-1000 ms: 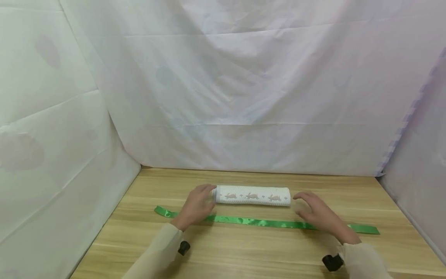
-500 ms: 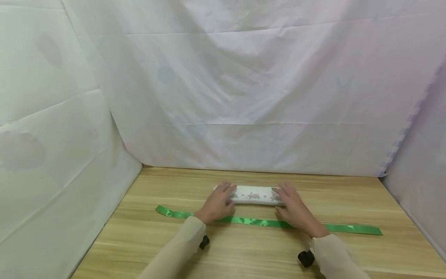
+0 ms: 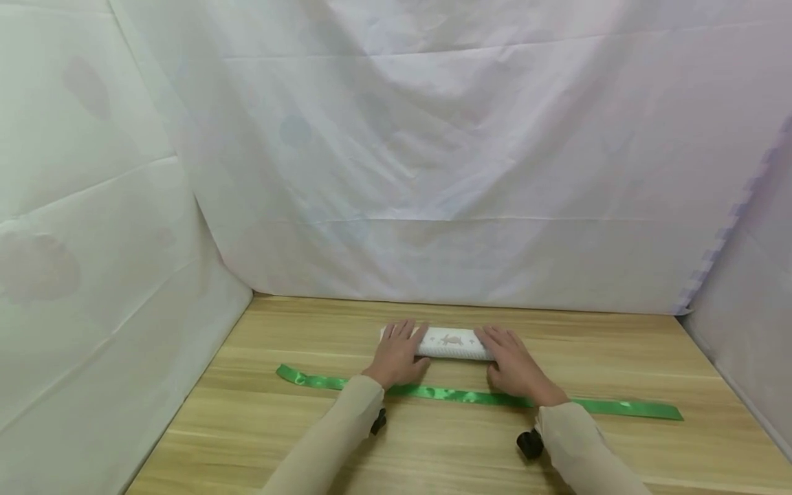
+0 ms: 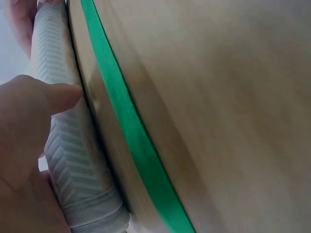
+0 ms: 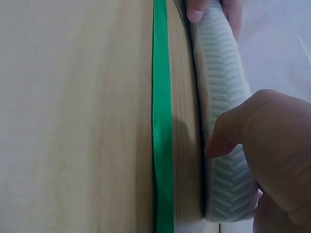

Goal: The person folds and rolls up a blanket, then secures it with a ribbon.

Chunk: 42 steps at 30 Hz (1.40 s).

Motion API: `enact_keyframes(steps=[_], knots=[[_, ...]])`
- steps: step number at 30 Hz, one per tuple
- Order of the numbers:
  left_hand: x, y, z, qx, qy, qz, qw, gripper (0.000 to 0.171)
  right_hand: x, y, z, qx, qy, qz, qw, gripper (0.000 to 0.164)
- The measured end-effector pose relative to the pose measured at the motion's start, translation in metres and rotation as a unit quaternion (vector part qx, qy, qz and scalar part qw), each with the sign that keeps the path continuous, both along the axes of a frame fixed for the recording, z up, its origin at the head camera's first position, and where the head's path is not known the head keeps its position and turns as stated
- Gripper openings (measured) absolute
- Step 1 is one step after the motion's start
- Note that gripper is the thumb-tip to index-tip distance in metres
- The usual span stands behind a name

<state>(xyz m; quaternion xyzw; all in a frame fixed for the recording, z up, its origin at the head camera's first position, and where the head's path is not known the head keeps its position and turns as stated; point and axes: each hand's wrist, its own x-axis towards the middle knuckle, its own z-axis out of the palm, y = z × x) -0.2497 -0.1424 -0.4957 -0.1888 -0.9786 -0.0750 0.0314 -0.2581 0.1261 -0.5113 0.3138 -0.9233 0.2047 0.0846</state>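
A rolled white towel [image 3: 454, 342] with a rabbit print lies crosswise on the wooden table. Over its left part my left hand [image 3: 399, 354] is laid, fingers across the top and thumb on the near side. My right hand [image 3: 513, 361] grips the right part the same way. Both wrist views show a ribbed weave on the towel, with the left thumb [image 4: 65, 97] and the right thumb [image 5: 221, 138] against it. The hands cover both end portions in the head view. A flat green ribbon [image 3: 445, 394] runs along the near side of the towel, under both forearms.
White cloth [image 3: 433, 172] hangs behind the table [image 3: 445, 447] and along its left and right sides. A dark wrist camera [image 3: 529, 444] sits below the right wrist, and another [image 3: 379, 421] below the left.
Both hands have moved inward from beyond the towel's ends and closed down onto it. The rabbit print has turned slightly up and away. The ribbon stays in place.
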Motion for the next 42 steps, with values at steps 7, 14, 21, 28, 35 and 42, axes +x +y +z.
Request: enact_keyframes(steps=[7,14,21,28,35,42], knots=[[-0.006,0.005,0.001,-0.031,0.001,0.018,0.9994,0.066,-0.008,0.002,-0.002,0.000,0.002,-0.007,1.000,0.065],[-0.010,0.008,0.003,-0.063,0.001,0.031,0.9975,0.067,-0.014,-0.001,-0.003,0.012,-0.004,-0.034,0.999,0.066],[-0.011,0.008,0.001,-0.074,0.016,0.033,0.9965,0.071,-0.016,-0.002,-0.003,0.027,0.069,-0.020,0.997,0.055],[-0.014,0.002,-0.005,-0.067,0.078,0.018,0.9946,0.071,-0.010,0.002,0.005,0.052,0.123,-0.001,0.991,0.053],[-0.013,-0.005,-0.003,-0.041,0.075,0.010,0.9963,0.071,-0.003,0.005,0.014,0.051,0.275,0.064,0.958,0.052],[-0.012,-0.014,0.001,-0.011,0.077,-0.010,0.9969,0.072,0.010,0.003,0.021,0.051,0.377,0.132,0.915,0.038]])
